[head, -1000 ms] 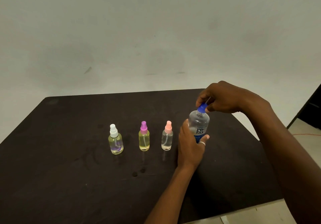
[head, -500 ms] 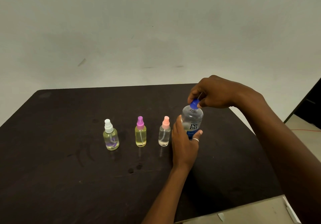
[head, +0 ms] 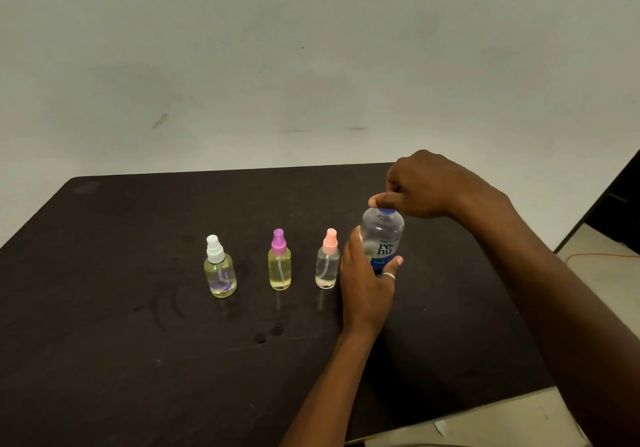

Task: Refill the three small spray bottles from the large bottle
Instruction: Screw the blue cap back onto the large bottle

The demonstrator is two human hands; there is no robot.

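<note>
Pale grey-green wall point(head: 311, 48) fills the upper half of the frame. Dark worktop point(head: 138, 360) takes the lower half, with a few wet-looking spots at lower centre.

Right grip point(head: 426, 186): enters from the right edge and sits at centre right, directly on top of the large bottle. Fingers are curled down and clenched over the cap.

Left grip point(head: 363, 287): comes up from lower centre and is wrapped round the bottle's body from the frame-left side. One ringed digit crosses the front under the label.

Large bottle point(head: 382, 238): centre right, upright, long axis vertical, clear contents. Its base is hidden by the left grip but is probably on the worktop.

Three small spray bottles stand in a row to the frame-left of it, all upright with spray heads on.
- White-capped bottle point(head: 220, 270): furthest left, yellowish liquid.
- Purple-capped bottle point(head: 279, 266): middle, yellowish liquid.
- Pink-capped bottle point(head: 327, 263): just beside the left grip, contact not discernible, nearly clear liquid.

Blue cap point(head: 387, 211): only a sliver shows beneath the right fingers, seated on the neck.

Judgement: the step in hand is uncapping. The cap lies in line with the bottle's vertical axis with the right grip above it, so the turn goes about that axis while the left grip braces the body. No spray head is off yet. The pink-capped bottle is nearest the left grip.
</note>
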